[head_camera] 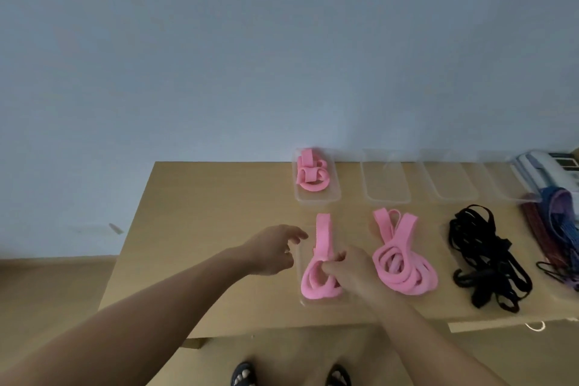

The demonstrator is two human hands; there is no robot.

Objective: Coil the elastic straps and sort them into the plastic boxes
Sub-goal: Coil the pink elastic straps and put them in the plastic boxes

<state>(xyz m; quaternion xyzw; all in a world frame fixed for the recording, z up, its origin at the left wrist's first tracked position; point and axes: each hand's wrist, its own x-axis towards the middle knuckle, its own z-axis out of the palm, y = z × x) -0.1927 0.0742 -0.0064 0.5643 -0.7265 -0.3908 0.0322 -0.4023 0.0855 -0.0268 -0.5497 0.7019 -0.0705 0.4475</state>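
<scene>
**Right hand pinches a pink strap in the near box**

A tan tabletop [219,197] stands against a plain blue-grey wall [219,56]. Near its front edge lies a clear plastic box [302,302], and in it a pink elastic strap [315,287] sits looped into a loose coil, with a folded tail pointing away from the person. The right hand [355,271] reaches in from the lower right, and its curled fingers pinch this strap where the tail meets the loops. The left hand [274,249] hovers just beside the box's left side with its fingers relaxed and slightly spread, holding nothing. Whether it touches the box cannot be told.

Just right of the held strap lies a second pink bundle [404,269], coiled with two tails fanned out. Further right is a tangled pile of black straps [482,260], and at the right edge a heap of purple, blue and dark red straps [557,226].

Along the back of the tabletop runs a row of clear boxes. The leftmost one [316,199] holds a coiled pink strap [311,177], and the next one [387,197] holds nothing. A white device [548,166] sits in the far right corner.
</scene>
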